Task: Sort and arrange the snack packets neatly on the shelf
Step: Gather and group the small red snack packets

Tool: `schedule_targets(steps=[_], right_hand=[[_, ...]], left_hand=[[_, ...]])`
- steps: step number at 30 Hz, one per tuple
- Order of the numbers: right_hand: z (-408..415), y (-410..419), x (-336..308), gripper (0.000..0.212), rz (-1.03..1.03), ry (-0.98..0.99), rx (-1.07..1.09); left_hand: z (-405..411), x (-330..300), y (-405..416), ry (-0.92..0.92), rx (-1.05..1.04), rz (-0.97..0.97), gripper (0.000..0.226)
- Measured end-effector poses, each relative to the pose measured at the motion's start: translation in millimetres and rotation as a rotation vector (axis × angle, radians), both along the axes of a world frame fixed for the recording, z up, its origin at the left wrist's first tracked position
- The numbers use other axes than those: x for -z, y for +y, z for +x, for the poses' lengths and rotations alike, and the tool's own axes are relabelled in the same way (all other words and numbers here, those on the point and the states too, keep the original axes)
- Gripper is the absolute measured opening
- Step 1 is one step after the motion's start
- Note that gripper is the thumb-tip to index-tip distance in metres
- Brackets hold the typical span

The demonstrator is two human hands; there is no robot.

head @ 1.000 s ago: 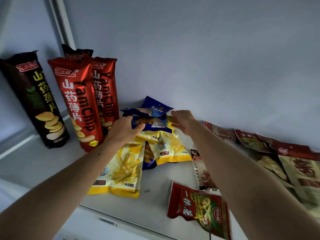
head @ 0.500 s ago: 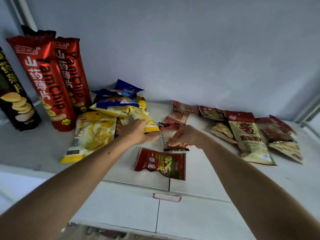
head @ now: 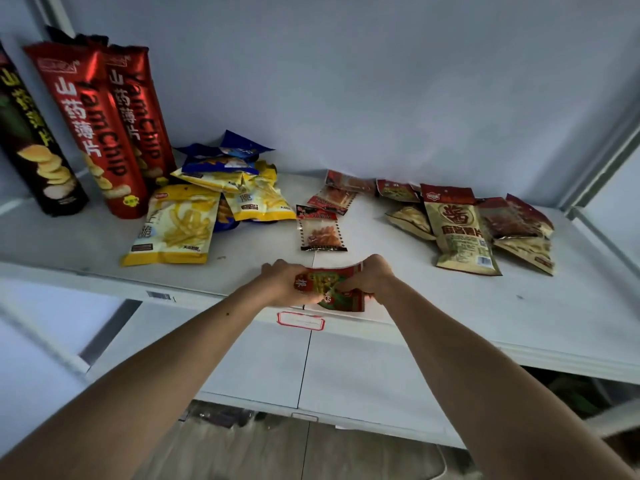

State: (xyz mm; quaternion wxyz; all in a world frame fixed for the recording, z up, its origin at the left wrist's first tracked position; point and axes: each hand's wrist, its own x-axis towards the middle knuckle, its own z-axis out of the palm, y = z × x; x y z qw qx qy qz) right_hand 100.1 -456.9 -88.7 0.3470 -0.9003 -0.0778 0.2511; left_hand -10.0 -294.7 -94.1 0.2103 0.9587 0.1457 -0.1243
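Gripping a red-and-green snack packet at both ends, left hand and right hand curled tight around it, at the front edge of the white shelf. Lying just behind it, a small clear red-topped packet.

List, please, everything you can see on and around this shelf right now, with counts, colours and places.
Tall YamChip packs: two, red, upright at back left.
Tall dark pack: one, black, upright at far left.
Fries packets: several, yellow, lying left of centre.
Blue packets: at least two, piled on the yellow ones.
Clear-window packet: one, red-topped, flat at centre.
Small red packets: a few, behind it.
Tan and red packets: several, overlapping at right.
Red-green packet: one, at front edge, held.
Shelf: white.
Left hand: grips the packet's left end.
Right hand: grips its right end.
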Motion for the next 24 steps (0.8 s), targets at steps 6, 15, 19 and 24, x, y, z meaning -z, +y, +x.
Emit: schedule_targets(steps=[6, 15, 19, 24], right_hand=[[22, -41, -13, 0.042, 0.039, -0.116, 0.126], [74, -62, -23, 0.031, 0.034, -0.298, 0.127], [111, -56, -22, 0.033, -0.016, -0.301, 0.109], [152, -45, -27, 0.025, -0.092, -0.346, 0.054]], left_hand=[[22, -13, -16, -0.099, -0.086, -0.086, 0.068], [95, -1, 0, -0.073, -0.138, -0.016, 0.082], [129, 5, 2, -0.071, -0.043, 0.06, 0.073], [171, 10, 13, -0.141, 0.055, 0.01, 0.049]])
